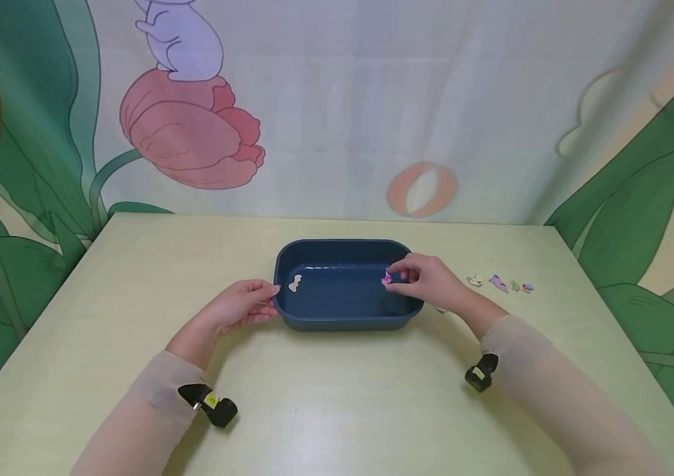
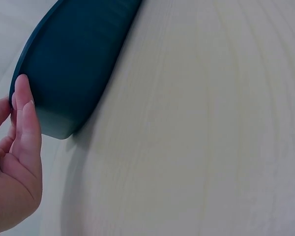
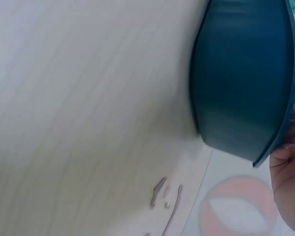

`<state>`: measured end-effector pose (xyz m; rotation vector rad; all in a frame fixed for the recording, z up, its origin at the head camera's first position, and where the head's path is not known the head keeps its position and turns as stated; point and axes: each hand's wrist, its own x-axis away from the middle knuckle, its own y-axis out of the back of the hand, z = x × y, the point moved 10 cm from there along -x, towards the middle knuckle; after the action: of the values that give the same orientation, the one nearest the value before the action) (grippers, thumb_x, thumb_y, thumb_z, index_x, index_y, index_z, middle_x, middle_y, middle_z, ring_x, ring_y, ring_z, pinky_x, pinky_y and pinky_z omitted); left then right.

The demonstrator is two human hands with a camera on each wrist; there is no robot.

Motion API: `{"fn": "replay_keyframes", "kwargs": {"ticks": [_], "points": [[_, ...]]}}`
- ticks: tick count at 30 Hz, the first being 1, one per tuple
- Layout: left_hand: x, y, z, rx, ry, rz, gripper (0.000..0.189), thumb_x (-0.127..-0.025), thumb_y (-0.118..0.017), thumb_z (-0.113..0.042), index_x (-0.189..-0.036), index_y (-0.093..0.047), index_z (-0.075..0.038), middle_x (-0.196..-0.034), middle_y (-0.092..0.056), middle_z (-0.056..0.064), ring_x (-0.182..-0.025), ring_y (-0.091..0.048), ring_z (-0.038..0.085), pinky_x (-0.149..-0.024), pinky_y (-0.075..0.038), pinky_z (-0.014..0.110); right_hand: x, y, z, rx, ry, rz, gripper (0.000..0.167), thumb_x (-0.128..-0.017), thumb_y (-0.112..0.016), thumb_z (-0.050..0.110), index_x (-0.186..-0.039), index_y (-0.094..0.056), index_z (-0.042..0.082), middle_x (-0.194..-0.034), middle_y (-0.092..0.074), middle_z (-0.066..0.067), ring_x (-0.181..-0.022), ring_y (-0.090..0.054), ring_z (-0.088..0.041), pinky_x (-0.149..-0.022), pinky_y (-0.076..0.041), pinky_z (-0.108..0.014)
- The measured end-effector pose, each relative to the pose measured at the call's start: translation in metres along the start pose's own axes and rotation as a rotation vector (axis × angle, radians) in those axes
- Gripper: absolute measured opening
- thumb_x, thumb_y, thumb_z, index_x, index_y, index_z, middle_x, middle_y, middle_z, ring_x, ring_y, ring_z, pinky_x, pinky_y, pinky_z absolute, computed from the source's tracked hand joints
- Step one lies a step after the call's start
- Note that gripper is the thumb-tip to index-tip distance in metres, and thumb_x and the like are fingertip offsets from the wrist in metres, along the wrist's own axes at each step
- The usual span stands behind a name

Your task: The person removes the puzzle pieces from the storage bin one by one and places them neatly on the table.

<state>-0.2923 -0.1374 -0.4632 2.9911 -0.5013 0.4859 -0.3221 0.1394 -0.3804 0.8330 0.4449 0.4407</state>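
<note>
A dark blue rectangular plastic bin [image 1: 345, 324] stands on the table. My left hand [image 1: 244, 305] holds its left rim, thumb over the edge and fingers against the outer wall, as the left wrist view of the hand [image 2: 19, 157] also shows. Above the bin's right part, my right hand [image 1: 426, 281] pinches a small pink, sticker-like cutout [image 1: 387, 277] between thumb and fingertips. A pale cutout [image 1: 295, 283] lies inside the bin at the left. In the right wrist view, the hand [image 3: 289, 167] is partly hidden behind the bin wall [image 3: 243, 78].
Right of the bin lie several small flat cutouts, among them a white one [image 1: 475, 281] and a purple one [image 1: 498, 283]. Another cutout [image 1: 441, 310] shows partly under the right forearm. A printed curtain [image 1: 337, 119] hangs behind the table [image 1: 325, 396].
</note>
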Motion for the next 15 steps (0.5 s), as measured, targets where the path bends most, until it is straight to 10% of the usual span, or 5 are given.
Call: {"fn": "replay_keyframes", "kwargs": {"ticks": [15], "points": [[0.002,0.001,0.002,0.011,0.010,-0.007,0.034,-0.095,-0.055,-0.023,-0.105,-0.051,0.009,-0.078,-0.062,0.006,-0.073,-0.066,0.017,-0.068,-0.054,0.024,0.023,0.018,-0.022,-0.016,-0.101,-0.048,0.027,-0.078,-0.077,0.019,-0.099,-0.069,0.005,-0.076,-0.050,-0.001,-0.065,-0.047,-0.018,-0.052,-0.039,-0.023]]}}
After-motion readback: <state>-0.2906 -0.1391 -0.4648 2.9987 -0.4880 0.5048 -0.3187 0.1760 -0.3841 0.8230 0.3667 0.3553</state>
